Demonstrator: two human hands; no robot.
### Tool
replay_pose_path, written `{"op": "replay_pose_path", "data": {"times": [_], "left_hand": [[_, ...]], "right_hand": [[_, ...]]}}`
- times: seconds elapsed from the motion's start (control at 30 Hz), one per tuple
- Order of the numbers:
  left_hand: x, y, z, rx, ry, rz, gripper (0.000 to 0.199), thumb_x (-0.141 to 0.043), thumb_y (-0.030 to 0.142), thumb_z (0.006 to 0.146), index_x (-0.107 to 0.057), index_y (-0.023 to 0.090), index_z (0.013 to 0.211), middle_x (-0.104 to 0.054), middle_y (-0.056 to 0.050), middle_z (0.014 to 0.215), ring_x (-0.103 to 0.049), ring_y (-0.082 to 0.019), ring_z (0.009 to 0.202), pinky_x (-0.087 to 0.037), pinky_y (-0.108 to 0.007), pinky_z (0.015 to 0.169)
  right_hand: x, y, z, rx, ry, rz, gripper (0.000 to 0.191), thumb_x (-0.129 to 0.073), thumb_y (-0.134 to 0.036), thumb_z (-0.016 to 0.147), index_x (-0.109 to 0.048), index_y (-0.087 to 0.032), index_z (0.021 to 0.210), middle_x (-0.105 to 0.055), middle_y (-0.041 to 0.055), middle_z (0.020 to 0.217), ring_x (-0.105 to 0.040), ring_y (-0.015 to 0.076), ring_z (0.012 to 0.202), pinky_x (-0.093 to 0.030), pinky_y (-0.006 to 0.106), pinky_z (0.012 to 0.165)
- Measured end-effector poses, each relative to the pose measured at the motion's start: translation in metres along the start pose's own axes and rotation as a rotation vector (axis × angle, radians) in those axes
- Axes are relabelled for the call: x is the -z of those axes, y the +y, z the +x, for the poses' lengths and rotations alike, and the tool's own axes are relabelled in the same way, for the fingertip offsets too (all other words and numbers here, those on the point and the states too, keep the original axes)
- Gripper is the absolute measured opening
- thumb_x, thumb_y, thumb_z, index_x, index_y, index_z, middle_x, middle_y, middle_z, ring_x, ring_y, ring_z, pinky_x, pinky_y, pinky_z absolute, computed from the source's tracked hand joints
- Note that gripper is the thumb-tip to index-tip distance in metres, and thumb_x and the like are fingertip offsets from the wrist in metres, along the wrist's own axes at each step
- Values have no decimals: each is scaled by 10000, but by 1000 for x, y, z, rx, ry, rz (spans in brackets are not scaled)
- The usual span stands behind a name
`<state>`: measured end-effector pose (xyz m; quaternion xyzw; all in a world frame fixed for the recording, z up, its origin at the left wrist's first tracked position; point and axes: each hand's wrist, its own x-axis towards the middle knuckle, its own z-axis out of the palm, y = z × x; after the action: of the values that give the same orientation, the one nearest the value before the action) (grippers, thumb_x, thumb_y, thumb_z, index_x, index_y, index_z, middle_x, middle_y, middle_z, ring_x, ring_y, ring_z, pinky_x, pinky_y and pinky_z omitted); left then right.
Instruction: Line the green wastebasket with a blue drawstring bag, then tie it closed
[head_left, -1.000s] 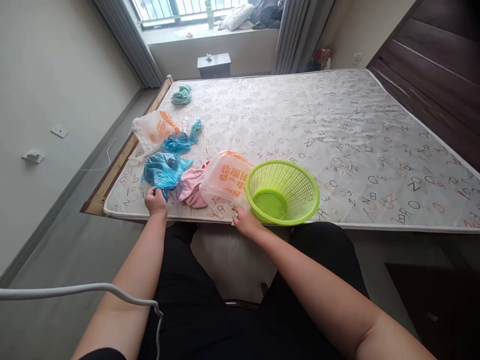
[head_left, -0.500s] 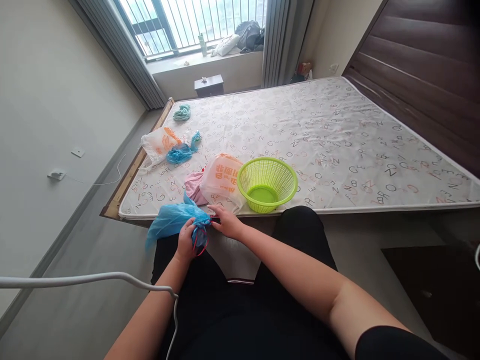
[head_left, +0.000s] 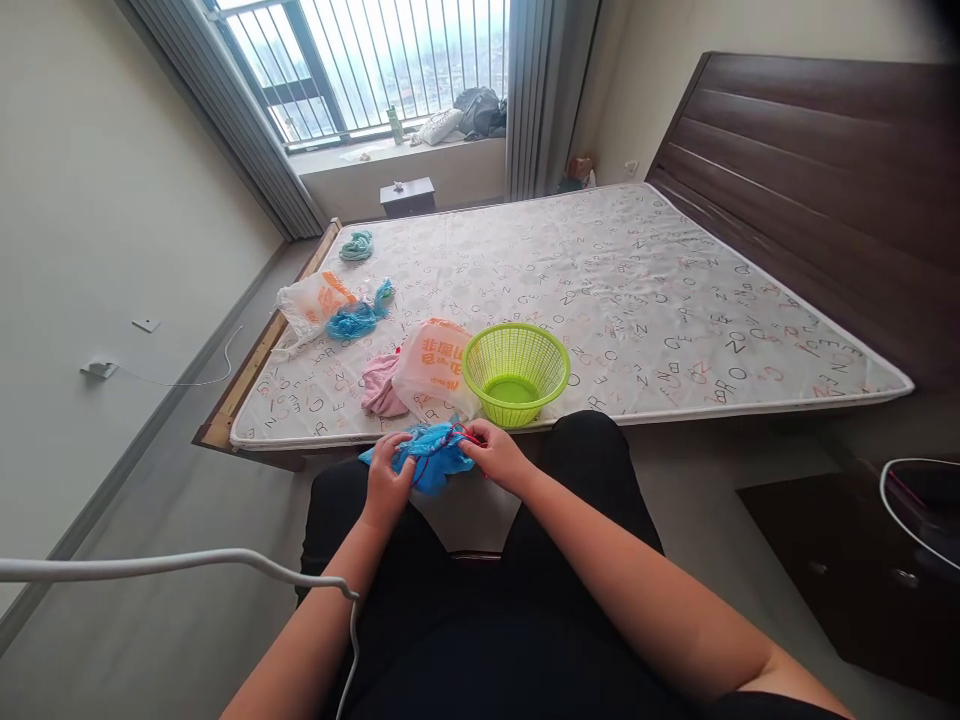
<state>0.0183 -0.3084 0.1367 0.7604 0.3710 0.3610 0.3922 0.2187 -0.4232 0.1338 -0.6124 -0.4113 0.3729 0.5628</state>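
Observation:
A crumpled blue plastic bag with red drawstrings hangs between my hands, over the gap between my knees. My left hand grips its left side, fingers and thumb pressed on the plastic. At the bag's right edge my right hand pinches the red drawstring and some blue plastic. Just beyond, at the mattress edge, lie a pink cloth and a white plastic bag with orange print. A green plastic basket stands upright to their right.
On the mattress, farther left, are another white bag, a second blue bag and a teal bundle. A white cable crosses in front of my left forearm. A dark headboard rises at the right.
The blue bag is now bunched up and farther right, no longer trailing out to the left. Both hands have moved right with it. The view has shifted slightly.

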Motion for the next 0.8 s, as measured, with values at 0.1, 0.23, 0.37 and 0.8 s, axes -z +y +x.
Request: {"op": "replay_pose_path", "data": {"times": [0.1,0.23,0.37,0.8], "left_hand": [[-10,8,-5,-288,-107,130,190,-654,257,880,-723,219,1053,-664,-91,1208,-602,-251,1196,-455,-449,1087],[-31,-3,-7,-139,-245,64,244,-682,337,896,-709,211,1103,-721,-79,1066,-676,-219,999,-538,-385,933],[-39,-28,-2,120,-305,-76,304,-721,445,847,-734,181,996,-749,-61,921,-685,-198,832,-548,-334,794],[-39,-42,9,181,-465,-213,467,-673,552,862,-779,163,1097,-769,-101,1128,-694,-270,1084,-507,-378,996]], "right_hand": [[2,4,-5,-11,-48,-46,185,-647,-376,823,-588,-201,828,-555,-25,775,-501,138,718,-410,263,675],[2,14,8,30,-142,-21,162,-656,-332,806,-608,-205,894,-592,-26,799,-540,144,744,-437,274,716],[7,27,19,52,-211,-64,220,-631,-298,821,-634,-207,1021,-680,14,945,-615,176,879,-478,322,855],[16,31,17,4,-185,-211,402,-519,-512,936,-681,-202,1134,-679,99,1150,-622,236,1058,-480,395,955]]}}
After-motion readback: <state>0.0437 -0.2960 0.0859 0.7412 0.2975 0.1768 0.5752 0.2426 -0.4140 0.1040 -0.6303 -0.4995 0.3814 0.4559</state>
